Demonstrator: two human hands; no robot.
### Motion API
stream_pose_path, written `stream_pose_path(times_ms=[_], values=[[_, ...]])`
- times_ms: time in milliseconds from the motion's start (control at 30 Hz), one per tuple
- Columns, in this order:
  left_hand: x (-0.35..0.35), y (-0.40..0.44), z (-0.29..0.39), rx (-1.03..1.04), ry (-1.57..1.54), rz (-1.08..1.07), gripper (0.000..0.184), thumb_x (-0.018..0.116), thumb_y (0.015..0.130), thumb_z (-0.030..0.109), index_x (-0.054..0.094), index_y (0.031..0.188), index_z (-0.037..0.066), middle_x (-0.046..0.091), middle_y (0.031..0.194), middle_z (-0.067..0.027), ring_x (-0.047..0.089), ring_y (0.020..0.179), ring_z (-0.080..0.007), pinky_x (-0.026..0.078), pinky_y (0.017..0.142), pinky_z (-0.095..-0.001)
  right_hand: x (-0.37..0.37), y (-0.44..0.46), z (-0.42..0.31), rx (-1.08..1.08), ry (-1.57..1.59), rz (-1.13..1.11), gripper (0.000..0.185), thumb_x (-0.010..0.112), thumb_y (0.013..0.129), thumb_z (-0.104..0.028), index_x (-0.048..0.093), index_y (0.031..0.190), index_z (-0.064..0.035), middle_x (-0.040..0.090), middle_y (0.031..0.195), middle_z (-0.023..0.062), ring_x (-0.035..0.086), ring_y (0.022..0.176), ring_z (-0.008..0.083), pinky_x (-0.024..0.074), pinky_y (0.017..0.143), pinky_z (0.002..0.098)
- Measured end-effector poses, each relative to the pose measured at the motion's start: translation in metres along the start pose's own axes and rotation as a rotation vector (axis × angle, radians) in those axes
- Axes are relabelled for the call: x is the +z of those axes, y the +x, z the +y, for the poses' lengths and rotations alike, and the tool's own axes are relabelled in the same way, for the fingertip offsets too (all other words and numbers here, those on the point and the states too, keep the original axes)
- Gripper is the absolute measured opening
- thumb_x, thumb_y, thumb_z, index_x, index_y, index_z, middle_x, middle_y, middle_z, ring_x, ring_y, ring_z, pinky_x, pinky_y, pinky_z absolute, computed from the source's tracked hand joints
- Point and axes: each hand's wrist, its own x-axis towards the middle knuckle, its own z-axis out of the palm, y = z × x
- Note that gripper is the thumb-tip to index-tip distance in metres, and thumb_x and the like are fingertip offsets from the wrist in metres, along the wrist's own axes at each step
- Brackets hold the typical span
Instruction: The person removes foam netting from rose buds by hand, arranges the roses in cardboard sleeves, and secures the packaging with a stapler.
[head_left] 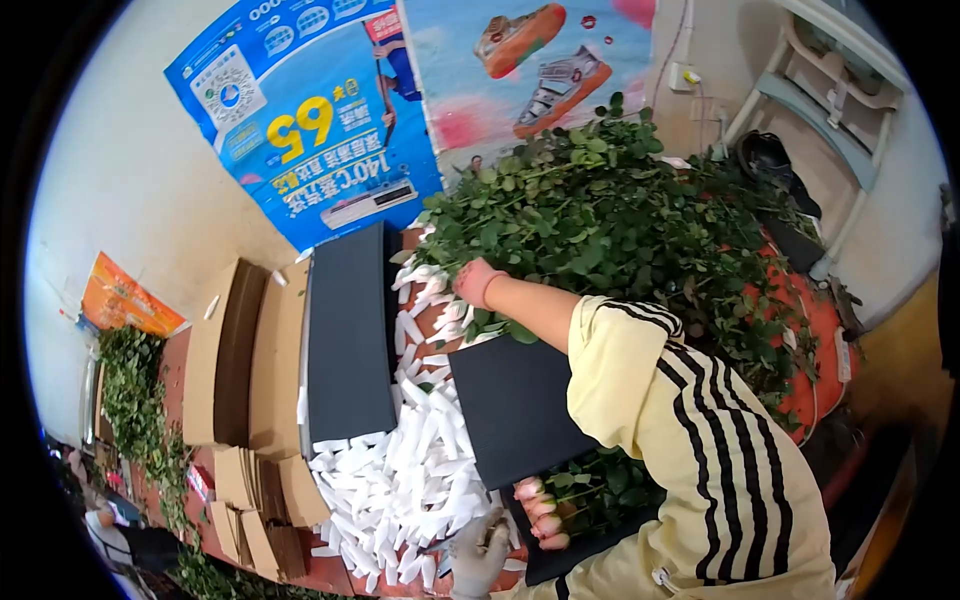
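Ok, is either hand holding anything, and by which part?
Cannot be told: the right hand is at the leafy stems, the left hand beside the white pieces; neither grip shows clearly.

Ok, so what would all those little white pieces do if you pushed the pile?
The white pieces would probably slide and tumble apart, since they lie loose and crisscrossed. They look small and thin, so each is likely light. The long, narrow ones might roll a little.

The white sleeves (405, 490) are covering the table between the left black board (350, 335) and the right black board (520, 405). The leafy stems (580, 210) are blocking the far side, while above the boards the air is staying open.
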Motion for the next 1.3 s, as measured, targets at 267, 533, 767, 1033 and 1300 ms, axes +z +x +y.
stream_pose_path(times_ms=[267,533,767,1033,1300], values=[[-0.019,0.003,0.012,-0.003,-0.228,0.228,0.024,0.055,0.083,0.005,0.06,0.103,-0.008,0.064,0.084,-0.0095,0.059,0.071,-0.0128,0.048,0.067,-0.0245,-0.116,-0.153,0.106,0.424,0.238,0.956,0.022,0.048,0.075,-0.011,0.058,0.095,-0.0096,0.06,0.09,0.0102,0.06,0.082,0.0297,0.0497,0.071,0.0387],[-0.029,0.0,0.028,0.035,-0.337,0.228,0.025,0.052,0.084,0.006,0.059,0.104,-0.007,0.062,0.08,-0.0103,0.057,0.062,-0.0114,0.047,0.058,-0.0222,-0.184,-0.462,0.258,0.527,1.149,2.299,0.016,0.05,0.087,-0.005,0.058,0.1,-0.0047,0.062,0.081,0.0089,0.06,0.061,0.0191,0.0479,0.052,0.0277],[-0.009,0.012,0.081,0.39,-0.338,0.159,0.055,0.062,0.078,0.02,0.047,0.123,-0.007,0.061,0.09,-0.0152,0.056,0.067,-0.0129,0.048,0.062,-0.0274,-0.187,-0.469,0.09,0.824,1.025,2.188,0.022,0.048,0.089,-0.009,0.058,0.106,0.0019,0.064,0.097,0.0066,0.062,0.078,0.017,0.051,0.067,0.0303],[0.003,0.005,0.151,0.764,0.175,-0.028,0.033,0.072,0.065,0.006,0.064,0.096,0.0,0.059,0.065,-0.0113,0.055,0.051,-0.0249,0.046,0.05,-0.0306,-0.114,-0.423,-0.087,-0.084,0.032,0.56,0.039,0.051,0.078,-0.028,0.058,0.116,-0.0273,0.055,0.117,0.0042,0.055,0.09,0.0167,0.0373,0.084,0.0326],[0.005,-0.015,0.117,0.612,-0.104,0.051,0.023,0.065,0.077,0.008,0.065,0.1,0.004,0.06,0.066,-0.0082,0.058,0.055,-0.0208,0.045,0.052,-0.0289,-0.09,-0.41,-0.112,-0.182,0.416,0.506,0.036,0.065,0.069,-0.027,0.062,0.102,-0.014,0.057,0.105,0.0048,0.055,0.088,0.0218,0.0409,0.081,0.035]])
